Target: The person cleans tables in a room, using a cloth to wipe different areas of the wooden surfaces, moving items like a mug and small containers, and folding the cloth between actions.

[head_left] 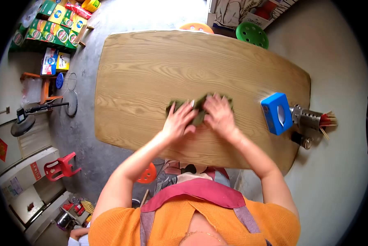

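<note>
Olive-green cloth [199, 116], rumpled, on wooden table [171, 61]

Free room leftward; tissue box [273, 115] rightward

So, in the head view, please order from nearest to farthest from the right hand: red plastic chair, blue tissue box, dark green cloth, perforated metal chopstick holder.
1. Dark green cloth: under the right hand.
2. Blue tissue box: to the right.
3. Metal chopstick holder: right, past the box.
4. Red plastic chair: far left.
</note>
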Available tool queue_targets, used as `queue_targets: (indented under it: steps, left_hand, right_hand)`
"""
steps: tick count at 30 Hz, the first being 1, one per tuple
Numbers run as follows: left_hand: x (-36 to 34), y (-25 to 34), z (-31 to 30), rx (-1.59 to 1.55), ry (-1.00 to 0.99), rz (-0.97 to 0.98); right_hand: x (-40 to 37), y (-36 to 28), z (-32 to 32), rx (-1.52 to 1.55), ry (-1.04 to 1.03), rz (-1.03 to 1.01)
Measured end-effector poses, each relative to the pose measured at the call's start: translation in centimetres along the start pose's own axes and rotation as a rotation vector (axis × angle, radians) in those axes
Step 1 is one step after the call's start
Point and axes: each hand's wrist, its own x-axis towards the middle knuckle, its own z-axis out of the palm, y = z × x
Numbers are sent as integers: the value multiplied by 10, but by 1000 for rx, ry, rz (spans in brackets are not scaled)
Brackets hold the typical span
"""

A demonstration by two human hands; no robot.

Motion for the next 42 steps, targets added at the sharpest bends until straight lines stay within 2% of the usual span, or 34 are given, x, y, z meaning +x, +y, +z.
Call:
queue_targets:
  steps: [1,4,6,7,8,9,11,12,15,17,19,20,21,25,27,29,30,31,32,33,34,35,36,37,39,40,42]
  left_hand:
    - [44,-21,-8,21,116,-10]
    - [173,-103,-21,173,257,-37]
    - [223,-138,-32,216,288,-43]
    - [233,-146,-37,213,288,-32]
    - [228,-150,-37,164,259,-20]
    - [211,-152,-24,140,353,-11]
    - [136,-134,-24,56,316,40]
    - [88,-115,-27,20,282,61]
    - [-71,-69,-29,-90,-25,43]
    - [-151,-43,-38,-107,-156,-65]
    - [-160,-64,-37,-113,-137,-105]
    - [-166,-72,-38,-137,-127,-136]
    - [-149,-95,-46,-122,-20,-158]
    - [-63,-223,-83,-23,304,-298]
    - [-36,-287,-103,101,412,-351]
    - [-34,-320,-113,181,417,-422]
    - [-46,-326,-110,137,447,-438]
    - [-65,-316,-111,70,445,-515]
    - [-93,-301,-101,31,503,-555]
    - [-122,-282,-90,0,571,-587]
    - [-153,-253,-82,6,496,-654]
    - [-185,-216,-72,10,418,-719]
    - [-215,-179,-58,-16,374,-738]
    - [-242,-143,-41,-57,374,-745]
    - [-263,-73,-32,-97,293,-781]
    - [-264,-45,-24,-113,243,-803]
    - [-249,-6,-4,-144,183,-790]
  right_hand:
    - [38,23,4,-109,116,40]
    - [144,91,10,-327,234,177]
    - [201,114,22,-361,275,338]
    - [218,106,29,-441,224,478]
    - [219,92,39,-389,257,428]
    - [205,70,49,-326,275,382]
    - [147,8,52,-220,203,210]
    - [115,-27,52,-158,167,195]
    - [8,-120,50,-27,-176,140]
    - [-33,-163,46,62,-313,97]
    - [-8,-152,52,-19,-269,-16]
    - [25,-140,54,-26,-320,-62]
    - [62,-129,65,41,-250,-80]
    - [255,-94,112,-160,60,-204]
    - [339,-95,145,-242,204,-235]
    - [392,-121,177,-265,230,-159]
    - [395,-140,188,-227,195,-181]
    - [392,-159,198,-192,157,-187]
    - [374,-177,222,-150,220,-317]
    - [349,-197,213,22,72,-325]
    - [314,-219,195,110,34,-380]
    - [281,-224,205,176,0,-461]
    - [243,-238,193,265,-113,-445]
    - [205,-244,193,234,-160,-502]
    - [136,-252,187,178,-267,-535]
    - [111,-258,159,318,-350,-413]
    - [66,-234,145,232,-317,-394]
